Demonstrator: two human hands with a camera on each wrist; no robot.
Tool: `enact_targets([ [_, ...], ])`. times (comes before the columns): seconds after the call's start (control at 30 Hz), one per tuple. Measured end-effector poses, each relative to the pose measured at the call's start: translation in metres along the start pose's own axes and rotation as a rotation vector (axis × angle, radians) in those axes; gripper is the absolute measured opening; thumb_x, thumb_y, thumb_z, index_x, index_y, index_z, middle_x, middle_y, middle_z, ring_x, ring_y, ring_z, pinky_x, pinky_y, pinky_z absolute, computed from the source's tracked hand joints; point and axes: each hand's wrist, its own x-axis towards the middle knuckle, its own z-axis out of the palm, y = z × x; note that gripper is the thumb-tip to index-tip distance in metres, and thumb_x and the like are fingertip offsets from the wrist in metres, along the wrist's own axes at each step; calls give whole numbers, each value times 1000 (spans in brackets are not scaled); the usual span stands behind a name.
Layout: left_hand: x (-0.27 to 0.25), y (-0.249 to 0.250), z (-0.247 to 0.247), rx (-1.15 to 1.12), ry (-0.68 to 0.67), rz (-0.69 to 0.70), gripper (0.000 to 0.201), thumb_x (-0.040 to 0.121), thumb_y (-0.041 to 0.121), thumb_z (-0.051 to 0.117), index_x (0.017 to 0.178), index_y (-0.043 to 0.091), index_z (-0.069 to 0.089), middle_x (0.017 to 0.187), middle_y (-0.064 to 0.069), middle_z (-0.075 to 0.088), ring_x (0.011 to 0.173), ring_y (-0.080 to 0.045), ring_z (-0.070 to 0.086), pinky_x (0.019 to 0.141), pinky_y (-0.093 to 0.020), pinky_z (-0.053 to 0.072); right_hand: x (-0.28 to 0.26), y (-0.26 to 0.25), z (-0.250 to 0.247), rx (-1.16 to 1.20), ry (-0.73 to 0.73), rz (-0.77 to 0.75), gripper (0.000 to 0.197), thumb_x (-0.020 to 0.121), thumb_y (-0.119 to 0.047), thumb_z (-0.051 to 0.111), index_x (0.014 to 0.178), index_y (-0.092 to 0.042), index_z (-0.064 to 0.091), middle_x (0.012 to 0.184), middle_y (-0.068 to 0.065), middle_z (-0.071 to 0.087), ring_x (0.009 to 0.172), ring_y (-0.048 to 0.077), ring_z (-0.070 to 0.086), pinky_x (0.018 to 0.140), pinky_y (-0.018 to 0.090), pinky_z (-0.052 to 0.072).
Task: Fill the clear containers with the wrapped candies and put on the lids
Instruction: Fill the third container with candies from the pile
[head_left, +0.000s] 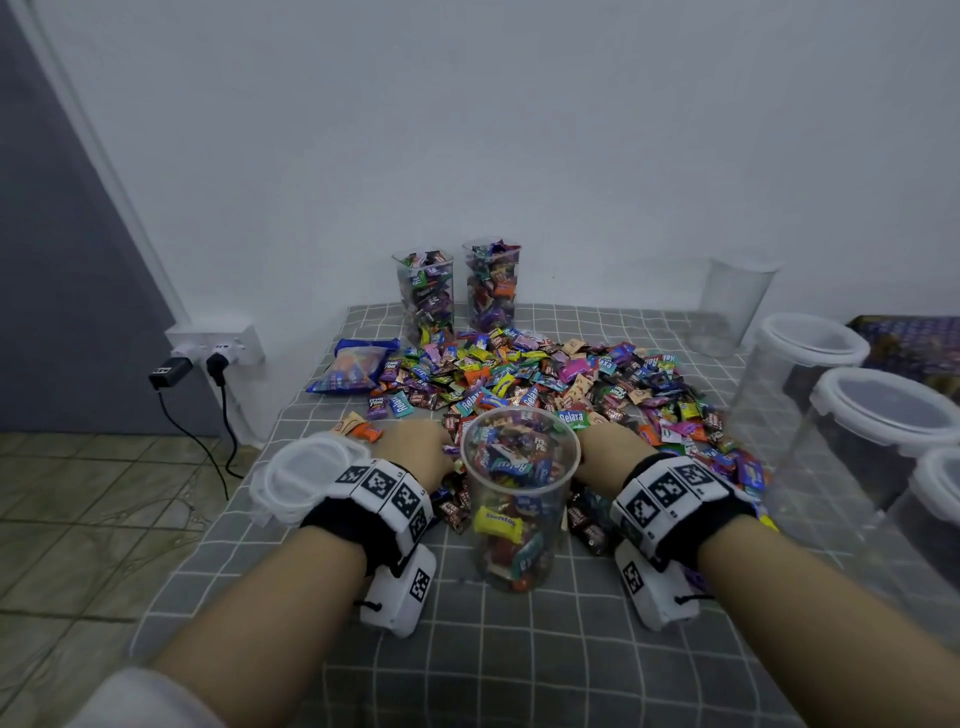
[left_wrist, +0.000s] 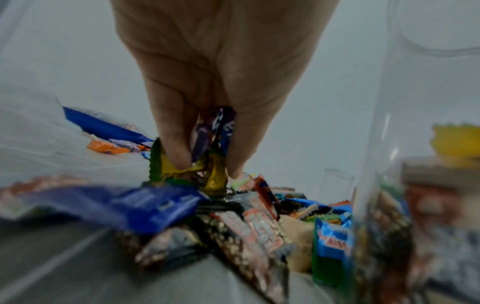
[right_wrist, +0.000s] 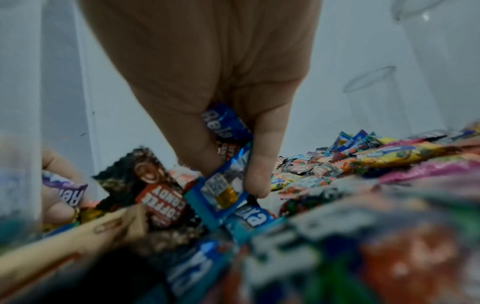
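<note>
Both hands (head_left: 415, 447) (head_left: 605, 449) pinching wrapped candies (right_wrist: 221, 185) w/ fingers (left_wrist: 176, 148); front clear round container (head_left: 519, 499) nearly full, lids (head_left: 301, 473) pending.

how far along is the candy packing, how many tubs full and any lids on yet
Done: two tubs at the back look full of candies, neither lidded. In hand: the near tub is almost full, and the left hand and right hand each pinch candies from the pile. Left: an empty tub, a big pile, and all lids; a lid stack waits at left.
</note>
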Motion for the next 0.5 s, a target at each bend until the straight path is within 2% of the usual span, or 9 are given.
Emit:
enact_targets([
  [0.07,-2,-1,-1,-29,45,-11,24,94,19,49,106,8,67,107,-11,65,99,-28,61,78,-33,47,-5,4,-2,52,19,5,22,93,-12,46,79,-16,63,76,0,57,80,20,51,68,25,37],
  [0.13,-3,-3,-1,-133,92,-44,25,92,23,54,109,11,69,107,-10,66,99,-26,61,77,-32,46,-9,9,-4,136,43,15,23,91,-9,48,99,-12,70,96,5,66,87,22,58,69,24,40],
  [0.17,-4,-3,-2,-189,116,-62,26,91,25,56,111,12,69,108,-10,67,99,-26,61,77,-31,45,-12,11,-6,184,61,26,24,90,-7,48,101,-11,70,100,7,67,91,23,60,70,25,42],
  [0.27,-6,-2,-10,-309,192,-103,36,90,31,60,122,16,64,121,-8,65,109,-25,59,86,-33,45,-20,17,-13,277,136,35,22,89,-5,50,99,-10,69,95,7,65,89,21,59,71,24,44],
  [0.33,-8,0,-18,-362,251,-107,40,90,32,61,125,12,61,125,-10,62,114,-26,57,93,-33,43,-23,20,-18,315,183,42,21,89,-5,50,98,-10,69,90,3,60,86,17,55,74,24,44],
  [0.43,-10,2,-28,-492,286,-88,32,88,28,63,110,6,67,102,-16,69,94,-30,64,87,-39,50,-30,24,-25,381,232,23,19,88,-2,51,94,-9,68,89,4,62,85,17,56,79,29,48],
  [0.5,-11,3,-33,-564,315,-68,24,87,27,65,97,5,69,91,-17,70,88,-33,65,83,-41,52,-35,25,-30,415,271,-3,19,87,-2,52,91,-9,69,86,2,63,80,16,56,75,28,47],
])
